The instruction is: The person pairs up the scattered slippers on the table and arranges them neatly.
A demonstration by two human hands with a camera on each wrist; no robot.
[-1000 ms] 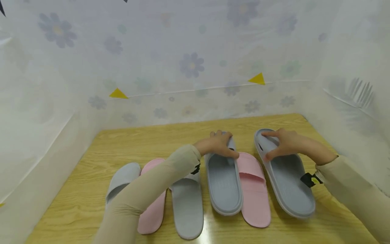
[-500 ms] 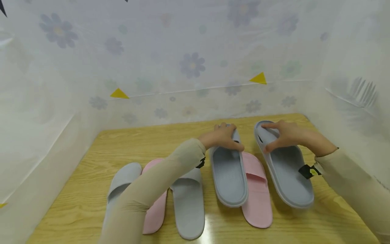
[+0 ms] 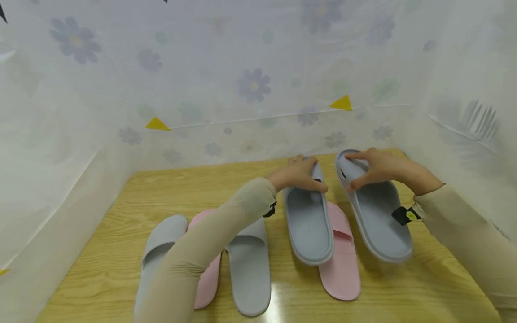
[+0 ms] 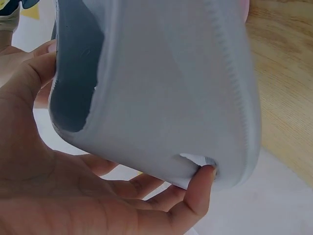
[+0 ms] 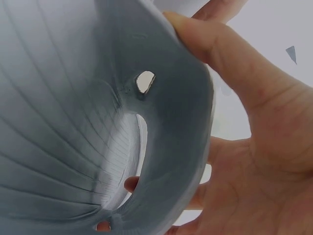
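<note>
Closest to the camera, three slippers lie flat on the wooden desk (image 3: 121, 269): a light grey slipper (image 3: 161, 237), a pink slipper (image 3: 208, 282) mostly under the left sleeve, and another pale grey slipper (image 3: 249, 269). A bit further in, a second pink slipper (image 3: 341, 264) sits between the two darker ones, partly tucked under the left of them. Past that, the left hand (image 3: 296, 177) has its fingers wrapped over the toe strap of the left blue-grey slipper (image 3: 308, 224), thumb on the inner side. The right hand (image 3: 377, 168) pinches the strap of the right blue-grey slipper (image 3: 377, 220) the same way. Looks to me like both are mid-carry toward the far edge by the flowered curtain (image 3: 250, 85). I'd guess what's called for is setting them down side by side, toes lined up, without dragging that pink one along.
</note>
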